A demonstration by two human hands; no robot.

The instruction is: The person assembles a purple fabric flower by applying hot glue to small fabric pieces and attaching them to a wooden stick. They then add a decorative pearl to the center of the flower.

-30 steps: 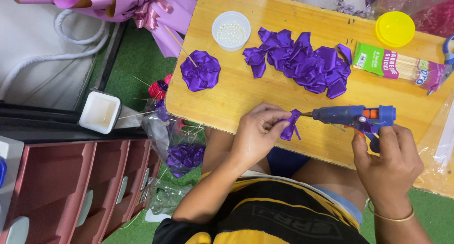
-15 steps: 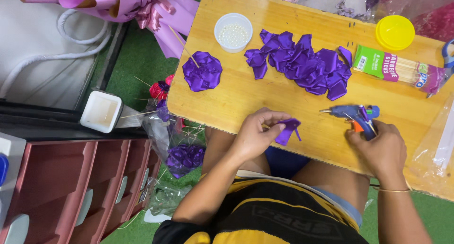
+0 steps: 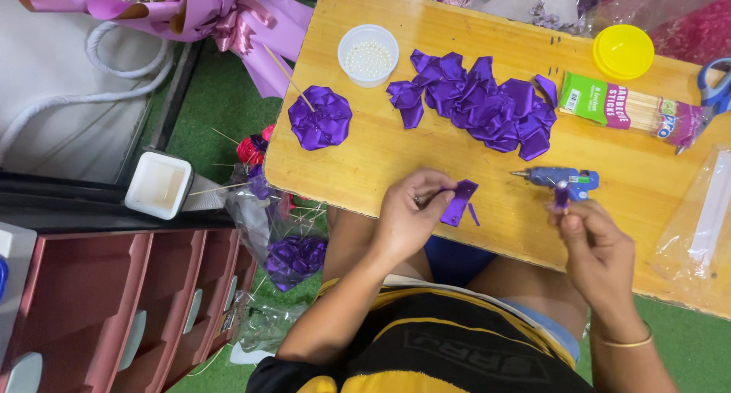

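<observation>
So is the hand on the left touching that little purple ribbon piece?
Touching. The head view shows the left hand pinching the purple ribbon piece between its fingertips, with no gap, just above the wooden table.

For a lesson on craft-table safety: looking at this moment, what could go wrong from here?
1. The glue gun lies on the wooden table, nozzle toward the left hand; if hot, it might burn fingers or scorch wood.
2. The purple ribbon piece in that hand's grip sits near the nozzle and could snag glue.
3. The right hand pinches a small purple piece over the gun; it could slip.
</observation>
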